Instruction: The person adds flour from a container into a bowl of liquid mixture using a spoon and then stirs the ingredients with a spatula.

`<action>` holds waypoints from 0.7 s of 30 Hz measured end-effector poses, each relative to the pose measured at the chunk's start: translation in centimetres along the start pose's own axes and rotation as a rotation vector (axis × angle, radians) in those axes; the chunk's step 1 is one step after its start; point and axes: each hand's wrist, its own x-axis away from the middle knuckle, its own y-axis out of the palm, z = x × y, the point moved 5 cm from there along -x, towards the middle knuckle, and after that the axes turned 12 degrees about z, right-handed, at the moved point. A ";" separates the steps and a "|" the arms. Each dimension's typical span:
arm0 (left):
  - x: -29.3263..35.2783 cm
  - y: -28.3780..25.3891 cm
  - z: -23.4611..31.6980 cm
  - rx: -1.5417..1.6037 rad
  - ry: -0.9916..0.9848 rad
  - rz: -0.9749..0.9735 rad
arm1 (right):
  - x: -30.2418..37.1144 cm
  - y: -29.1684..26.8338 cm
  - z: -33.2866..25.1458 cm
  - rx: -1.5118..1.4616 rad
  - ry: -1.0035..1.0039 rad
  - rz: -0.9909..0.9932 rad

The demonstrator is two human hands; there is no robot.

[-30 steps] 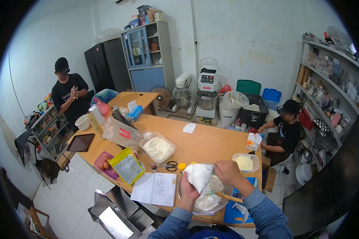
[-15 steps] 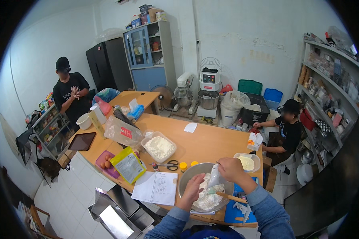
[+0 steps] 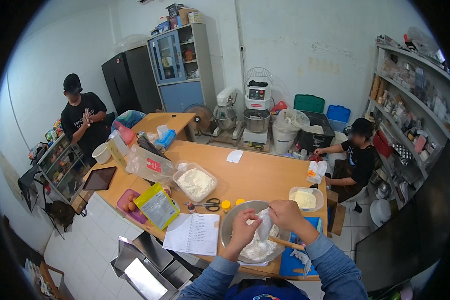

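A small clear plastic bag [image 3: 266,228] with white powder clinging inside hangs over a steel mixing bowl [image 3: 227,231]. My right hand [image 3: 287,216] grips the bag's top from the right. At its left edge, my left hand [image 3: 243,228] is closed, with the fingertips pinching the plastic. White flour [image 3: 257,250] lies in the bowl under both hands. A spatula's wooden handle [image 3: 287,243] slants out over the bowl's right side; its blade is hidden behind the bag and flour.
Left of the bowl are an open notebook [image 3: 192,234], scissors [image 3: 211,204], a flour tub [image 3: 195,183], a yellow pouch [image 3: 157,206] and eggs [image 3: 131,202]. A tub of pale yellow contents [image 3: 305,199] and a blue mat [image 3: 290,264] are at right. Two co-workers [image 3: 85,120] are beyond the table.
My left hand has gone from open fingers beside the bag to closed fingers at its edge. The bag now hangs more upright. The view has shifted slightly.
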 end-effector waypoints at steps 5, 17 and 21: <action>0.0 -0.5 1.3 -0.101 0.181 0.052 | 0.4 0.2 0.1 0.015 -0.001 0.025; -0.4 -1.7 3.2 -0.265 0.331 0.097 | 0.7 0.9 -0.1 -0.005 0.046 -0.064; -0.5 -1.7 2.3 -0.209 0.280 0.069 | 0.4 0.5 0.9 -0.006 0.138 -0.072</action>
